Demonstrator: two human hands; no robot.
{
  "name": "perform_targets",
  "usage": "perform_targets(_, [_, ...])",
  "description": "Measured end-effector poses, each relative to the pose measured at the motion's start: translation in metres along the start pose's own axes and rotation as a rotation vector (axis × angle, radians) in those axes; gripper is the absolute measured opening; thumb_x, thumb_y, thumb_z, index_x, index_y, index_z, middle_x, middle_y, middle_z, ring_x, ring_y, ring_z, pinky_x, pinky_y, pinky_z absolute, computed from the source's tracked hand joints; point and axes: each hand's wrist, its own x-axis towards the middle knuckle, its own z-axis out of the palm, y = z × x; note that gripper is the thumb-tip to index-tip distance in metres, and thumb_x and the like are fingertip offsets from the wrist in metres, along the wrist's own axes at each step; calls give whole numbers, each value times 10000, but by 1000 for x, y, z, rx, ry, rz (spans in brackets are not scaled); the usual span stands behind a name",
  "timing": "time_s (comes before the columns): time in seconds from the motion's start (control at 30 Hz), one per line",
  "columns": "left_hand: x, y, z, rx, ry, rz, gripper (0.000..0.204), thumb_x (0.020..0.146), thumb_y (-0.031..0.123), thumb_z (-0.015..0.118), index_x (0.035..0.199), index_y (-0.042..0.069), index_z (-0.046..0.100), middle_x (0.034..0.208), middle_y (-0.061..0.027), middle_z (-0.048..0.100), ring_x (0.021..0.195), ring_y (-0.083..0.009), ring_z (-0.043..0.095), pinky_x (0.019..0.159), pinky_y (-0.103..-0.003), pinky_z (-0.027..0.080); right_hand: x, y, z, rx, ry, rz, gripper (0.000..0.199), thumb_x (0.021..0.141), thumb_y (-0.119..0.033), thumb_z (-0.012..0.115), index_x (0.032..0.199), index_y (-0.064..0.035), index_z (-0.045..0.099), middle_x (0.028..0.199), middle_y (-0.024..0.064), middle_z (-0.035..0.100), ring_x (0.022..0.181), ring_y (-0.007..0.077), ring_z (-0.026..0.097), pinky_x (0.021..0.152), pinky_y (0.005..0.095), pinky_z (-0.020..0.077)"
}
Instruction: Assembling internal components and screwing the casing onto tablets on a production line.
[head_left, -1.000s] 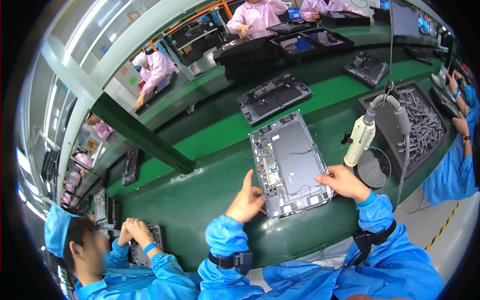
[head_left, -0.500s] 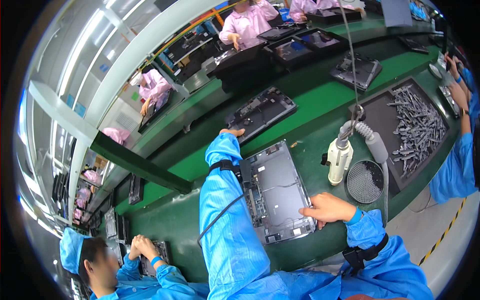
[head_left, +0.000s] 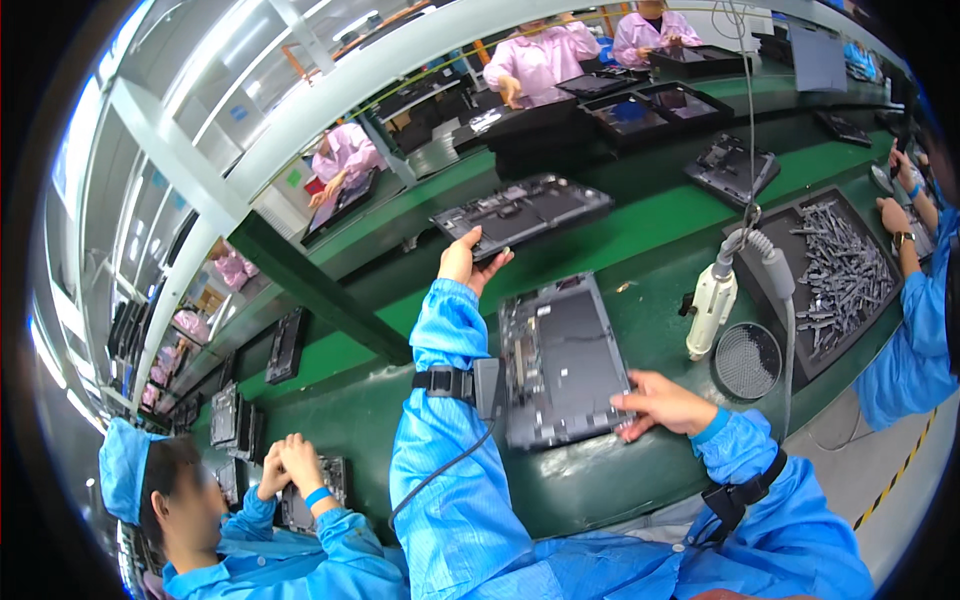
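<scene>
The left hand (head_left: 472,264) clasped a thin, dark slab (head_left: 530,212) — the right hand (head_left: 665,402) pinched a matte, rectangular chassis (head_left: 575,360) edgewise.

A bare strip of green bench (head_left: 655,322) gave my right hand (head_left: 665,403) room between the near device (head_left: 575,360) and the hanging tool (head_left: 713,308); the round dish (head_left: 748,362) blocked it rightward. The far device (head_left: 530,212) filled the space ahead of my left hand (head_left: 472,264), the slanted post (head_left: 320,287) its left.

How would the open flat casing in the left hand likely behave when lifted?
The casing is probably stiff: gripped at one edge by the left hand, it shows no obvious sag. Its exposed circuitry looks fragile. Being flat, it seems unlikely to roll.
</scene>
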Motion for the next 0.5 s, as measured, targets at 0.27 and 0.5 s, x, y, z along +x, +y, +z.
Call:
perform_targets(0.27, [-114, -2, -19, -192, -22, 184, 342, 889, 255, 579, 1045, -45, 532, 891, -161, 633, 709, -292, 642, 559, -270, 566, 135, -65, -1, 263, 382, -283, 471, 920, -314, 549, 1174, 74, 468, 1112, 130, 556, 755, 222, 646, 677, 306, 576])
perform_targets(0.5, [-200, -94, -21, -222, 75, 224, 303, 933, 256, 517, 1075, -11, 533, 880, -127, 647, 669, -234, 634, 577, -282, 539, 99, -38, 26, 413, 178, -510, 317, 925, -231, 410, 1208, -113, 490, 1131, 65, 578, 1037, 225, 554, 912, 427, 423])
